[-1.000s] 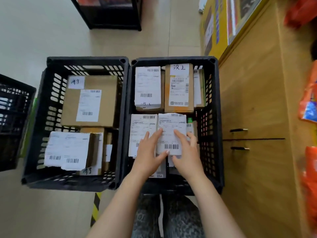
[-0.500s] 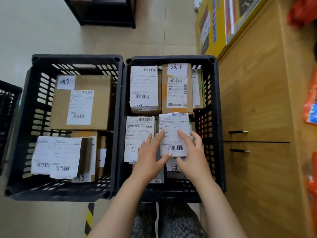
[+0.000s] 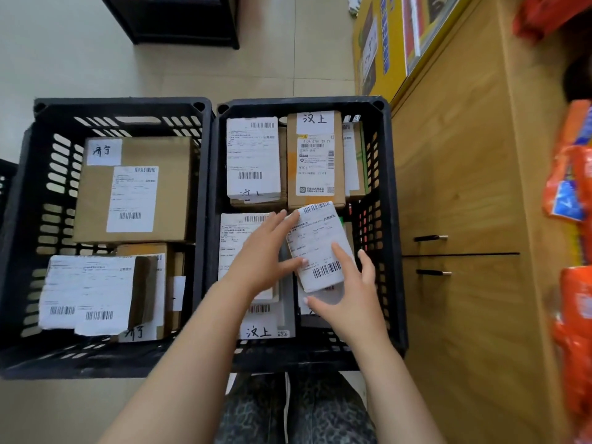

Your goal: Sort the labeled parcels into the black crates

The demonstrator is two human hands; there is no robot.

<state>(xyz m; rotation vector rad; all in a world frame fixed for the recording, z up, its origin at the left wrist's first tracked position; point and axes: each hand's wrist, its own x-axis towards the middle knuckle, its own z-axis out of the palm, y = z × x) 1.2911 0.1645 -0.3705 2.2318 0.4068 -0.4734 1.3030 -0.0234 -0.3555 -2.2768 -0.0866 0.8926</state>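
Both hands are twisting the parcel [image 3: 317, 241], square before, in the crate's [image 3: 304, 103] near-right corner. The left hand [image 3: 262, 251] is keeping its fingers straight, the right hand's [image 3: 352, 296] fingers are pinching it, and placement is looking unfinished.

The pale tiled floor [image 3: 80, 59] carried two black crates side by side, the left crate [image 3: 121, 104] and the right crate [image 3: 301, 102], their rims close together. A third black crate [image 3: 4, 181] showed partly at the left edge. Farther off stood a black frame [image 3: 179, 33]. A wooden cabinet [image 3: 464, 187] rose just beside the right crate, with a yellow-sided stand [image 3: 362, 59] beyond it.
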